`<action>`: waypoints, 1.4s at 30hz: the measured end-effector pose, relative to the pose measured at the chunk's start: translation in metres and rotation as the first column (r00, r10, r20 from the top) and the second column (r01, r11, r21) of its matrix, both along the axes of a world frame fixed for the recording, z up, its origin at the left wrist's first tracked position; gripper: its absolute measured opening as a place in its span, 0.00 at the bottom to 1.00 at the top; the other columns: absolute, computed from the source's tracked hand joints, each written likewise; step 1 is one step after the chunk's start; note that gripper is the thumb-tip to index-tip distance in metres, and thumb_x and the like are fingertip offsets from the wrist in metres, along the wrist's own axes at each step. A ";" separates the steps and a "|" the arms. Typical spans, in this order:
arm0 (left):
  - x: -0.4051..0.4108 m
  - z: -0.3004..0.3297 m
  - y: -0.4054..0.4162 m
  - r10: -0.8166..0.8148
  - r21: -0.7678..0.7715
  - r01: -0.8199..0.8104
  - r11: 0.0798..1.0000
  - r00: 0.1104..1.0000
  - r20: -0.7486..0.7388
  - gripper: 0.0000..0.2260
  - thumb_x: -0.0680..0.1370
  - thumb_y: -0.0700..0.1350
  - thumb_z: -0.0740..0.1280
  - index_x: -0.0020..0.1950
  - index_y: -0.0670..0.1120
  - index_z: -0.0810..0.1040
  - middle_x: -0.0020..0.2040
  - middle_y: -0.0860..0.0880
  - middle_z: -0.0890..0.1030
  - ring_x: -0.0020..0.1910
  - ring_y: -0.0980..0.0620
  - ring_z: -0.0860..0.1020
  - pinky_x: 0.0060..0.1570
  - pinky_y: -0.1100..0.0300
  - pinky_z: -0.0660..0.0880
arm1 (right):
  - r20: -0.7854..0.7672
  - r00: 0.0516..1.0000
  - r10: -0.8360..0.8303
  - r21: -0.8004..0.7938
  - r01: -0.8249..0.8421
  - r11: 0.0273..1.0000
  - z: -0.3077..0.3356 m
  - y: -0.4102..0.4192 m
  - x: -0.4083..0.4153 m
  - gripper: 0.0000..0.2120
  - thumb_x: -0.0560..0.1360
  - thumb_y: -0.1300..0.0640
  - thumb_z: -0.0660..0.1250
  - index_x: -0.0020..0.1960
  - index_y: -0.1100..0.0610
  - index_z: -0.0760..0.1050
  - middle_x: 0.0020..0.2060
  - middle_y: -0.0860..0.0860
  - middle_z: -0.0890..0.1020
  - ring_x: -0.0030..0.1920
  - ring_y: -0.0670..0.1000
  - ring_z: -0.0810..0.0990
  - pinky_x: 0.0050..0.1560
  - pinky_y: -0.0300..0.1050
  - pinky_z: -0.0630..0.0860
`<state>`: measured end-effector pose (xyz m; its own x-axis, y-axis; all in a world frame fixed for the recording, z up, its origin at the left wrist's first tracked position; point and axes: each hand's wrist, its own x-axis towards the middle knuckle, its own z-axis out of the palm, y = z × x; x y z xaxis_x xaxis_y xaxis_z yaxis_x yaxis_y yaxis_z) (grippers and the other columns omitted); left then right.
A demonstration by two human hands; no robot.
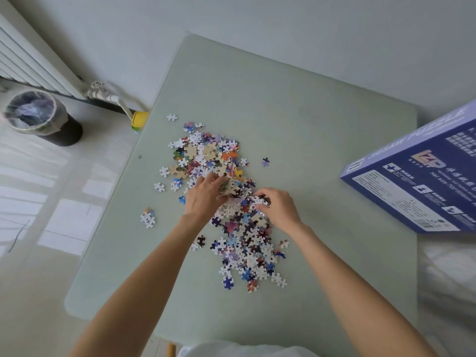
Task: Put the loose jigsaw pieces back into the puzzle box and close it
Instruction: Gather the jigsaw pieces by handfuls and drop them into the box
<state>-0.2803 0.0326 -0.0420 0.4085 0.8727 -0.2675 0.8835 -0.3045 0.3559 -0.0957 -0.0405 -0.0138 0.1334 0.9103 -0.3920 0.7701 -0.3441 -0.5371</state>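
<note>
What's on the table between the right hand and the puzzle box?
Nothing: in the head view, the table is bare between the right hand and the puzzle box.

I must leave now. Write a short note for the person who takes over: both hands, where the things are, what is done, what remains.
Left hand and right hand: both grip bunches of pieces in the middle of the pile, fingers curled.
Pile lies on the table, with strays around it, such as one purple piece.
Puzzle box sits at the table's right edge, printed side up; its opening is not visible.
Done: no pieces seen in the box.
Left: move all pieces in, close it.
</note>
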 end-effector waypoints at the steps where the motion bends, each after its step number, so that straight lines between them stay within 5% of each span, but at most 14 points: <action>1: 0.000 0.001 0.001 -0.015 0.026 0.015 1.000 1.000 0.002 0.22 0.74 0.53 0.68 0.67 0.56 0.69 0.63 0.53 0.73 0.57 0.50 0.71 0.45 0.56 0.76 | -0.001 1.000 -0.013 0.008 0.013 1.000 0.001 -0.002 0.001 0.13 0.74 0.59 0.69 0.58 0.55 0.77 0.55 0.52 0.80 0.54 0.51 0.77 0.53 0.40 0.68; 5: -0.002 0.001 0.005 -0.035 0.130 0.033 0.991 0.999 0.013 0.16 0.75 0.54 0.66 0.62 0.55 0.75 0.58 0.53 0.78 0.55 0.48 0.74 0.54 0.52 0.71 | -0.006 0.997 -0.075 0.048 0.075 0.996 0.001 -0.008 0.003 0.13 0.74 0.59 0.70 0.57 0.55 0.78 0.54 0.53 0.80 0.52 0.50 0.76 0.51 0.37 0.65; 10: -0.006 0.003 0.009 -0.016 0.202 -0.012 0.979 0.990 0.139 0.11 0.75 0.52 0.67 0.54 0.50 0.81 0.48 0.52 0.83 0.47 0.47 0.79 0.50 0.51 0.74 | -0.040 0.993 -0.114 0.077 0.117 0.990 0.002 -0.014 0.002 0.12 0.73 0.58 0.70 0.56 0.54 0.79 0.54 0.53 0.81 0.48 0.48 0.79 0.53 0.37 0.67; 14: -0.012 0.014 -0.005 0.035 0.147 -0.089 0.985 0.941 0.335 0.10 0.75 0.50 0.68 0.51 0.46 0.82 0.43 0.50 0.82 0.36 0.50 0.79 0.36 0.56 0.77 | -0.063 0.992 -0.112 0.057 0.115 0.992 -0.001 -0.020 0.005 0.11 0.73 0.56 0.70 0.56 0.53 0.79 0.45 0.54 0.84 0.24 0.39 0.64 0.42 0.37 0.67; 18: -0.016 0.025 -0.041 0.147 -0.014 -0.154 0.988 0.901 0.409 0.12 0.75 0.50 0.68 0.52 0.44 0.81 0.44 0.48 0.82 0.36 0.50 0.78 0.37 0.59 0.74 | -0.070 0.993 -0.096 0.039 0.099 0.994 0.003 -0.036 0.008 0.11 0.73 0.55 0.71 0.55 0.52 0.79 0.37 0.54 0.83 0.20 0.43 0.62 0.30 0.30 0.62; 22: -0.018 0.030 -0.072 0.221 -0.101 -0.197 0.975 0.891 0.395 0.11 0.75 0.51 0.67 0.49 0.43 0.81 0.41 0.47 0.82 0.35 0.49 0.77 0.36 0.59 0.70 | -0.075 0.995 -0.063 0.007 0.063 0.998 0.012 -0.061 0.016 0.10 0.73 0.58 0.70 0.55 0.53 0.79 0.46 0.52 0.83 0.20 0.45 0.64 0.28 0.28 0.62; 24: -0.014 0.038 -0.082 0.221 -0.105 -0.195 0.975 0.899 0.378 0.12 0.75 0.50 0.68 0.51 0.42 0.82 0.42 0.45 0.83 0.36 0.50 0.77 0.36 0.60 0.68 | -0.062 0.996 -0.059 0.022 0.061 0.998 0.023 -0.076 0.023 0.10 0.73 0.58 0.71 0.54 0.54 0.79 0.43 0.53 0.84 0.22 0.46 0.68 0.29 0.30 0.64; 28: 0.006 0.066 -0.090 0.057 -0.006 -0.060 0.998 0.926 0.374 0.11 0.75 0.48 0.68 0.50 0.40 0.82 0.42 0.45 0.83 0.36 0.47 0.80 0.36 0.59 0.74 | -0.082 0.994 -0.069 0.083 0.076 0.994 0.071 -0.107 0.047 0.10 0.72 0.58 0.71 0.53 0.53 0.80 0.44 0.47 0.81 0.34 0.55 0.78 0.34 0.36 0.68; 33: 0.061 0.130 -0.072 -0.233 0.255 0.122 0.959 0.851 0.470 0.12 0.76 0.49 0.66 0.51 0.41 0.82 0.42 0.47 0.83 0.35 0.51 0.80 0.37 0.59 0.78 | -0.145 0.982 -0.118 0.293 0.157 0.943 0.166 -0.133 0.112 0.10 0.71 0.57 0.73 0.51 0.50 0.81 0.42 0.44 0.83 0.38 0.42 0.79 0.39 0.34 0.72; 39: 0.163 0.216 -0.056 -0.491 0.505 0.227 0.833 0.725 0.483 0.11 0.76 0.50 0.65 0.50 0.44 0.81 0.42 0.49 0.82 0.36 0.49 0.80 0.36 0.60 0.74 | -0.150 0.965 -0.217 0.660 0.261 0.704 0.291 -0.151 0.203 0.10 0.71 0.58 0.73 0.51 0.50 0.79 0.45 0.44 0.82 0.43 0.40 0.81 0.44 0.31 0.76; 42: 0.208 0.258 -0.050 -0.569 0.604 0.202 0.771 0.644 0.511 0.10 0.76 0.49 0.65 0.50 0.44 0.81 0.42 0.49 0.82 0.36 0.50 0.79 0.35 0.59 0.73 | -0.154 0.951 -0.269 0.772 0.286 0.567 0.323 -0.143 0.250 0.11 0.71 0.58 0.72 0.50 0.46 0.78 0.44 0.41 0.81 0.44 0.40 0.81 0.48 0.38 0.79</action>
